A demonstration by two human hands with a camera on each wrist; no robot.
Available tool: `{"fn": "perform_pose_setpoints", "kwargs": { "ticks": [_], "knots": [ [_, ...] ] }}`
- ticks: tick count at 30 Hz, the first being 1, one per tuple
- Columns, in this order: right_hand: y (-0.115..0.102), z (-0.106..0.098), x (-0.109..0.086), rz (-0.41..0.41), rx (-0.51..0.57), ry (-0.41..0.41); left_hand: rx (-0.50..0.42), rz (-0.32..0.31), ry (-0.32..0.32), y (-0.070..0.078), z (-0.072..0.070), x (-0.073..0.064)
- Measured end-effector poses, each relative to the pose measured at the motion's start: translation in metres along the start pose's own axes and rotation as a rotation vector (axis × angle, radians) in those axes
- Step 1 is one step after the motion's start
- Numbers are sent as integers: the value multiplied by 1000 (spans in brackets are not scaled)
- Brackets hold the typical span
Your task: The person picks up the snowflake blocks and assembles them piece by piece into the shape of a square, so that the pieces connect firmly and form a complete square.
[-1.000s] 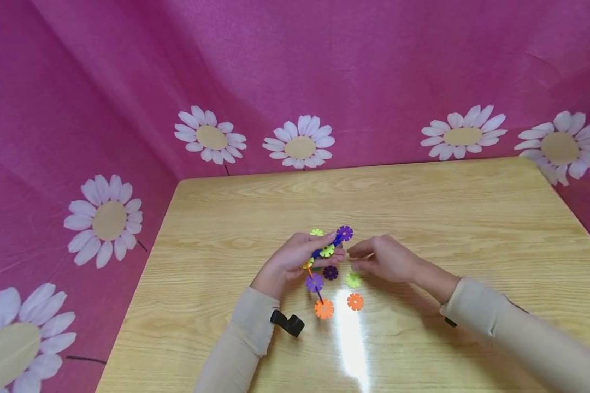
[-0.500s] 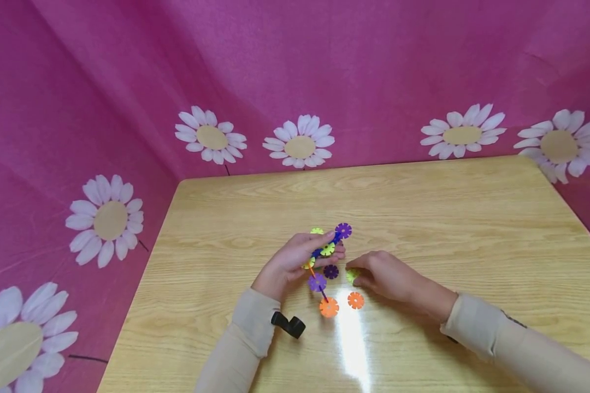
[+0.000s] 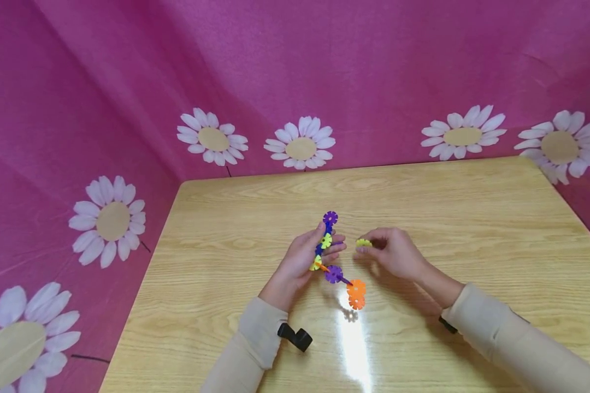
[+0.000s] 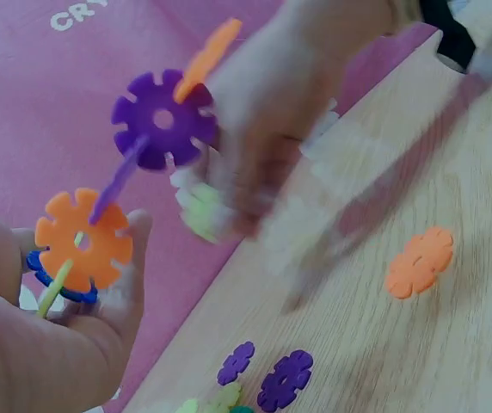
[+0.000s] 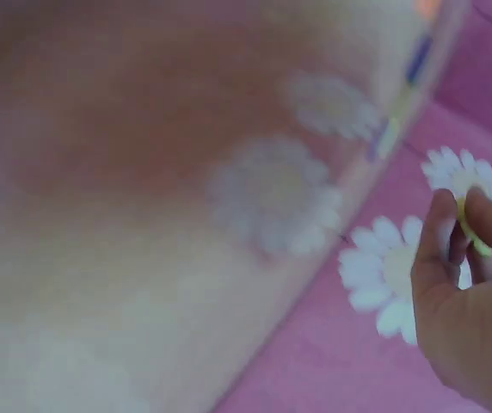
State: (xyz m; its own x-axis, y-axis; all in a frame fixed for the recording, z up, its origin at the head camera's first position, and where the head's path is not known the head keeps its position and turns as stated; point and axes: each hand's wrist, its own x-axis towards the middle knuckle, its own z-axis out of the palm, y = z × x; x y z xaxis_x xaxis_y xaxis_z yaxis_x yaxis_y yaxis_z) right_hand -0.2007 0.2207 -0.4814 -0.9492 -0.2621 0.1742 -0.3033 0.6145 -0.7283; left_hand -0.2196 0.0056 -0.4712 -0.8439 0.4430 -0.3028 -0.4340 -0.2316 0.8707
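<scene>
My left hand (image 3: 297,262) holds a chain of interlocking notched plastic discs (image 3: 333,274), coloured purple, blue, yellow-green and orange. The chain runs from a purple disc beyond my thumb down to an orange disc (image 3: 356,287) hanging over the table. To the right, my right hand (image 3: 400,255) pinches a single yellow-green disc (image 3: 363,243) between thumb and fingers, apart from the chain. That disc (image 5: 476,237) also shows at the fingertips in the right wrist view. In the left wrist view, the chain's orange disc (image 4: 83,249) and purple disc (image 4: 162,129) appear close up, while the right hand is blurred.
A loose orange disc (image 4: 420,262) lies on the wooden table (image 3: 423,207). Loose purple discs (image 4: 285,380) lie near it, with yellow-green and teal ones partly cut off. A pink daisy-print cloth (image 3: 373,71) surrounds the table. A black wrist device (image 3: 296,335) hangs at the left sleeve.
My right hand has picked the yellow-green disc off the table and raised it. My left hand has turned the chain, so its orange end has swung right, over the loose orange disc.
</scene>
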Motion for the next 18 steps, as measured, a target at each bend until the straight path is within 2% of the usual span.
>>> {"fn": "perform_pose_setpoints", "kwargs": {
  "ticks": [3, 5, 10, 18],
  "knots": [
    [-8, -12, 8, 28, 95, 108, -25, -11, -7, 1, 4, 0],
    [-15, -16, 12, 24, 155, 146, -55, -15, -16, 2, 5, 0],
    [-28, -18, 18, -8, 238, 171, -95, -12, -38, 3, 11, -1],
    [-36, -16, 21, -29, 249, 183, -89, 17, -60, 4, 15, 0]
  ]
}}
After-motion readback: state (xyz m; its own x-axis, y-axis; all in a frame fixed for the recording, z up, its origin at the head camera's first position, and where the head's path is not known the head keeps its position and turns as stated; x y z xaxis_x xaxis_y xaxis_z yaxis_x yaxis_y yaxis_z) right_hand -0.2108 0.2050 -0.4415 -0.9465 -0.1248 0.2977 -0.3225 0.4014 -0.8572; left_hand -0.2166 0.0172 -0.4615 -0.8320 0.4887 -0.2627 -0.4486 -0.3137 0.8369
